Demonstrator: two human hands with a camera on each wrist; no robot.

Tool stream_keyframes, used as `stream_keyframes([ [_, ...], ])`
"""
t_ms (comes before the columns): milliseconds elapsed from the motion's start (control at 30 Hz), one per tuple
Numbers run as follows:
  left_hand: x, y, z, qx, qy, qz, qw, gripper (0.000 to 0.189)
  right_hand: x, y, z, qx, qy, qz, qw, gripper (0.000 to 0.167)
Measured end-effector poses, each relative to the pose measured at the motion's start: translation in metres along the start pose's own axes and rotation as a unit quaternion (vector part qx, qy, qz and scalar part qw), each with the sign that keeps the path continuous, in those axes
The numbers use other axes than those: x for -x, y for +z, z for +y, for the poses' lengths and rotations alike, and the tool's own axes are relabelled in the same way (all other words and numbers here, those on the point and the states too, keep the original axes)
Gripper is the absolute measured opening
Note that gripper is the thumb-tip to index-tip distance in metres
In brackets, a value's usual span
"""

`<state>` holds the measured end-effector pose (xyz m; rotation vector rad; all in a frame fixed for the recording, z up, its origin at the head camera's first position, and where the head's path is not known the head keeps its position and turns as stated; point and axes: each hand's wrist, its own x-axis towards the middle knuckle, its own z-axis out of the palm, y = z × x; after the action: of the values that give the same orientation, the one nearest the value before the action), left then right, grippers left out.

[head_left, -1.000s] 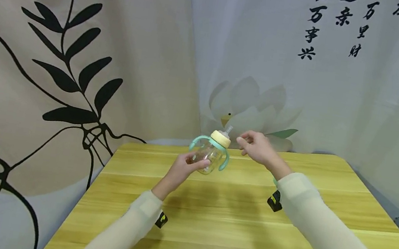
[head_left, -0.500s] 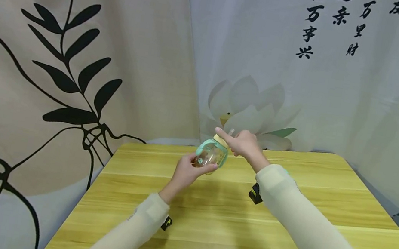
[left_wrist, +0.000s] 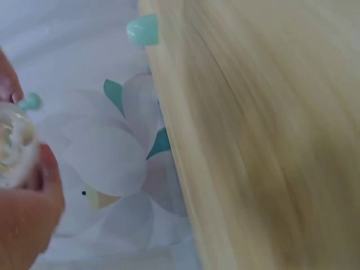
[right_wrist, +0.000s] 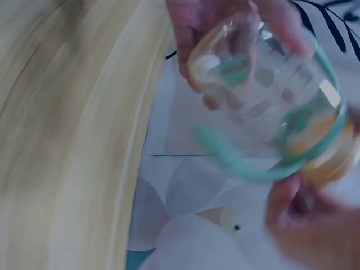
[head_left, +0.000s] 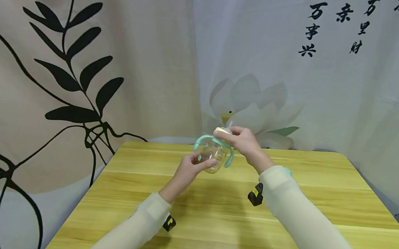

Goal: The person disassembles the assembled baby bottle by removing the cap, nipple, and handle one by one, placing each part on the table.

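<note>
A clear baby bottle (head_left: pixel 214 152) with mint-green side handles is held up, tilted, above the table's far part. My left hand (head_left: pixel 190 167) grips its lower body, thumb on the near side. My right hand (head_left: pixel 245 144) pinches the pale yellow collar (right_wrist: pixel 326 152) at the top, below the clear teat (head_left: pixel 229 124). In the right wrist view the bottle is blurred, with fingers of the left hand (right_wrist: pixel 225 34) around its base. The left wrist view shows only the bottle's clear bottom (left_wrist: pixel 14 147) at the left edge.
The wooden table (head_left: pixel 212 240) has its far edge just beyond the hands. A mint-green rounded piece (left_wrist: pixel 143 30) lies near that edge, mostly hidden by the right sleeve in the head view. Printed curtains (head_left: pixel 149 47) hang behind the table.
My right hand has come in from the right, apart from the bottle a second ago, and now holds its collar. The bottle has turned in the hands, its handles spreading sideways again.
</note>
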<state>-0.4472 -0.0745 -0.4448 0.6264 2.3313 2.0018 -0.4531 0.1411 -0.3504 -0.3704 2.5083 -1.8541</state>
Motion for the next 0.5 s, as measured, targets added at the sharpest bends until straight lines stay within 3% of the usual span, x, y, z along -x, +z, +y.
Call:
stream_keyframes([
  [67, 0.001, -0.001, 0.001, 0.03, 0.0, -0.01, 0.9995, 0.058, -0.003, -0.003, 0.004, -0.071, -0.031, -0.056, 0.9954, 0.035],
  [200, -0.001, 0.0, 0.002, 0.043, 0.012, -0.031, 0.9985, 0.058, -0.007, -0.016, 0.014, -0.158, -0.062, -0.136, 0.9762, 0.059],
  [333, -0.005, 0.004, 0.002, 0.008, 0.019, -0.016, 0.9997, 0.055, -0.003, -0.026, 0.017, -0.148, -0.051, -0.132, 0.9788, 0.073],
  [500, -0.005, 0.004, 0.001, -0.025, 0.02, 0.035, 0.9989, 0.055, 0.0, -0.02, 0.014, -0.08, -0.016, -0.067, 0.9944, 0.075],
])
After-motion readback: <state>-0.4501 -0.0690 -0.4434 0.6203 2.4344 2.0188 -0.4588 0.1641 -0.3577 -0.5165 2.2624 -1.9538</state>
